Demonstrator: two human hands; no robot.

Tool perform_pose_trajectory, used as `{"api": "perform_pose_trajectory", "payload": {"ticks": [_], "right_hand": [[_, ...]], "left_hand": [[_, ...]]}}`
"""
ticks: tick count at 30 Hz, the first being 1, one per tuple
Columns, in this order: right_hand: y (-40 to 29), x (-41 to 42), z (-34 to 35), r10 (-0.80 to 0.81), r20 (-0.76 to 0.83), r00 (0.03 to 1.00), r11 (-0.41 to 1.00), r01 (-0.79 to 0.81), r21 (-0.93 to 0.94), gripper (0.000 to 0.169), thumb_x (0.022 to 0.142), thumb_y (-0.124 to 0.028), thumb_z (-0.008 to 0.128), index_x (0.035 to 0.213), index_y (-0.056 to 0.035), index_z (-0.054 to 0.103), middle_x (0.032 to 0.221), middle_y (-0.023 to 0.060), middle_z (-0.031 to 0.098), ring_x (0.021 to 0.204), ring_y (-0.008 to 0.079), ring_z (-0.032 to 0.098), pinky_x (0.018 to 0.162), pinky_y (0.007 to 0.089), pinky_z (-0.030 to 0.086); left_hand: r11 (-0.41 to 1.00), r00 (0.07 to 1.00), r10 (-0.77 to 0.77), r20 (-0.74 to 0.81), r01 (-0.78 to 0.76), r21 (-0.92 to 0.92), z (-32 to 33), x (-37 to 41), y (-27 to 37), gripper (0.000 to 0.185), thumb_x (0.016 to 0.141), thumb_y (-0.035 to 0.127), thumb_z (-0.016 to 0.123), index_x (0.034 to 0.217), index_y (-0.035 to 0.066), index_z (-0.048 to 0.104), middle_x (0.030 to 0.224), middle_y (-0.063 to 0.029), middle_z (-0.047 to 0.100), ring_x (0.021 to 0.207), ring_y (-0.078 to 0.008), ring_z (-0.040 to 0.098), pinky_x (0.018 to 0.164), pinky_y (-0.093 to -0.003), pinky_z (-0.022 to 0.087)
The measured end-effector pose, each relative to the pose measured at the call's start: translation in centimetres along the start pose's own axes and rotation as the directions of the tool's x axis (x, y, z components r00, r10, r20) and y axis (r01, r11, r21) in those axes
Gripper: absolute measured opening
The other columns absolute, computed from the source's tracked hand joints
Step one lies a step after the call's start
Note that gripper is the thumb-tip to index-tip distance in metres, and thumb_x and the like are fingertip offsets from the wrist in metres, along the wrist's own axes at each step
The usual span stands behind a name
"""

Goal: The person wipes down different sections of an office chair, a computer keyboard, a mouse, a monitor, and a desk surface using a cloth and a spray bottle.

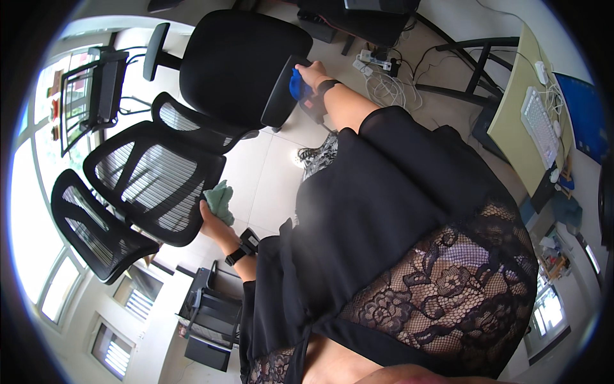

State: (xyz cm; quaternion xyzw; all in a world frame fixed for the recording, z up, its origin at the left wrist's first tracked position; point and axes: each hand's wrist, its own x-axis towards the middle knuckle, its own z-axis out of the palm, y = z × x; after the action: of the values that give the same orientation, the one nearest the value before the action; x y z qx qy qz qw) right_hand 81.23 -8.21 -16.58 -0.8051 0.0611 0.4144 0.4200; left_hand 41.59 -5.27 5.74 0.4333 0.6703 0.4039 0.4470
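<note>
My left hand (218,228), with a black watch on its wrist, holds a folded green cloth (219,201) at the edge of the mesh backrest (163,180) of a black office chair. Farther up, my right hand (312,74) is at the end of the chair's black armrest (280,91). It grips a blue-topped bottle (296,86), which looks like a spray bottle with a dark, see-through body hanging down. My right fingertips are near the armrest; whether they touch it is unclear. The wide black seat (244,57) lies between the two armrests.
A power strip with tangled white cables (379,62) lies on the floor at the upper right. Beyond it is a desk (515,115) with a white keyboard (539,127) and a monitor (583,117). Another black chair (98,91) stands by the windows, and black furniture (211,312) is below.
</note>
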Motion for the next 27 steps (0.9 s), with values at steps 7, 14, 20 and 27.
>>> {"api": "perform_pose_trajectory", "payload": {"ticks": [7, 14, 20, 27], "right_hand": [[0.4, -2.5, -0.6, -0.231, 0.077, 0.97, 0.971, 0.235, -0.047, 0.07, 0.072, -0.032, 0.07, 0.125, 0.0036, 0.041, 0.126, 0.0259, 0.048, 0.116, 0.0358, 0.049, 0.099, 0.0354, 0.039], [5.3, -5.2, -3.0, -0.355, 0.331, 0.875, 0.9, 0.415, -0.133, 0.072, 0.074, -0.033, 0.068, 0.129, 0.0049, 0.04, 0.126, 0.025, 0.049, 0.119, 0.0341, 0.048, 0.101, 0.0346, 0.037], [6.9, -7.3, -5.3, -0.394, 0.361, 0.845, 0.889, 0.45, -0.085, 0.076, 0.076, -0.035, 0.068, 0.134, 0.0035, 0.037, 0.13, 0.0241, 0.047, 0.121, 0.0321, 0.046, 0.102, 0.033, 0.035], [7.6, -13.9, -7.3, -0.34, 0.378, 0.861, 0.93, 0.368, -0.003, 0.077, 0.077, -0.033, 0.07, 0.135, 0.0039, 0.035, 0.128, 0.0252, 0.048, 0.117, 0.0295, 0.05, 0.098, 0.0319, 0.039]], "left_hand": [[1.0, 0.999, -0.022, 0.027, 0.022, -0.019, 4.3, -2.0, 0.9, 0.033, 0.085, 0.017, 0.06, 0.106, -0.008, 0.056, 0.102, -0.0099, 0.061, 0.078, -0.0179, 0.062, 0.065, -0.0263, 0.051], [0.986, 0.986, 0.159, 0.043, -0.16, 0.037, 3.1, -1.6, 0.6, 0.034, 0.087, 0.022, 0.058, 0.103, -0.008, 0.058, 0.092, -0.01, 0.064, 0.063, -0.0155, 0.061, 0.053, -0.0251, 0.049], [0.978, 0.977, 0.203, 0.061, -0.205, 0.037, 3.7, -2.1, 0.7, 0.042, 0.082, 0.016, 0.064, 0.111, -0.011, 0.054, 0.098, -0.0135, 0.064, 0.073, -0.0187, 0.062, 0.059, -0.0273, 0.052], [0.939, 0.933, 0.344, 0.103, -0.342, -0.039, 4.3, -2.8, 0.1, 0.06, 0.078, 0.016, 0.07, 0.123, -0.01, 0.04, 0.121, -0.017, 0.053, 0.097, -0.0235, 0.058, 0.084, -0.0302, 0.052]]}}
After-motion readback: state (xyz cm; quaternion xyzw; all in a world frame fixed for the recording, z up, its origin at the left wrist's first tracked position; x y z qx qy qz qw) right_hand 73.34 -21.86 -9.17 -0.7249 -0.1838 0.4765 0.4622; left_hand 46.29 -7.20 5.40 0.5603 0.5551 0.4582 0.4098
